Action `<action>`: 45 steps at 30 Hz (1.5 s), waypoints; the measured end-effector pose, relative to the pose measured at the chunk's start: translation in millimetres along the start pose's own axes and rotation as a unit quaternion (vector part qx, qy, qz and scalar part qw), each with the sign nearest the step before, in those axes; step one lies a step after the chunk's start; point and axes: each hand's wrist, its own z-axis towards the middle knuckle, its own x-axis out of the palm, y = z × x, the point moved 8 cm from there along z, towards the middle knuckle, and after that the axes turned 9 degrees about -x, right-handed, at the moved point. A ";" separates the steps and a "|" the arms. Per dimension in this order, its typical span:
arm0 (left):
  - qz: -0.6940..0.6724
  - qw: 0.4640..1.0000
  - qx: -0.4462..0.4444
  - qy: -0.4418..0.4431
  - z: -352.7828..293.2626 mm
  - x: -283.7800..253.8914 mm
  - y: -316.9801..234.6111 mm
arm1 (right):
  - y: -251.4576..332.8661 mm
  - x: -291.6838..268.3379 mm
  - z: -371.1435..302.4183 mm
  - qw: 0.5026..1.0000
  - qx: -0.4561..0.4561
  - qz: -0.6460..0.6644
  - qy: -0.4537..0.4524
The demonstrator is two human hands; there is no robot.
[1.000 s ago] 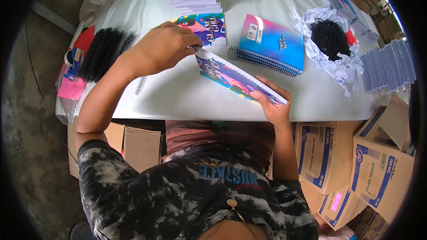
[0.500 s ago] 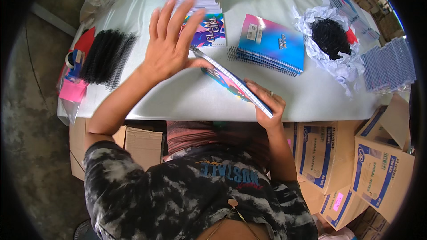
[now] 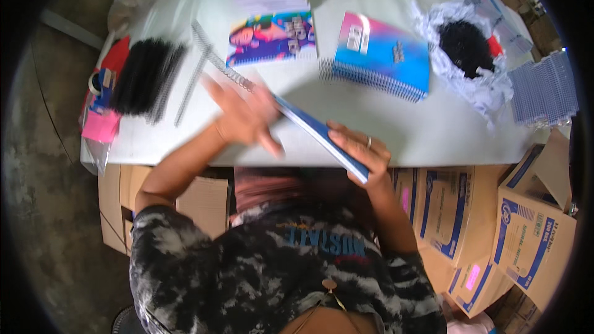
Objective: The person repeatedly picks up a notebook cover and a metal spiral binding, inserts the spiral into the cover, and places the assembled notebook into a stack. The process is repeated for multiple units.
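Clamping notebook (image 3: 314,130) by near end, right hand (image 3: 364,153), left hand (image 3: 245,112) spread at far end

I see a black T-shirt (image 3: 272,278) with cloudy grey patches, short sleeves (image 3: 162,232) and blue and red letters (image 3: 325,242). There's a round gold pendant (image 3: 329,284) on a necklace (image 3: 339,302), reddish-brown pants (image 3: 266,185), and a ring (image 3: 369,142) on the right hand (image 3: 362,156).

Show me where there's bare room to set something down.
White tabletop is bare between the blue notebooks, the right hand and the near edge; a smaller patch lies between the black coils, left forearm and near edge. The right side is crowded by crumpled paper and a gray stack.
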 end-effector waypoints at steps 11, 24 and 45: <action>-0.032 0.976 -0.029 -0.212 8.3 -39.6 3.4 | -4.2 9.1 9.1 0.999 -0.021 0.024 0.022; 0.032 0.891 -0.097 -0.443 85.1 -111.0 59.0 | -12.6 0.3 -1.9 0.997 0.052 -0.003 -0.050; -0.110 0.962 -0.139 -0.207 42.8 -16.1 14.5 | -6.9 22.0 1.3 0.996 0.068 0.041 -0.041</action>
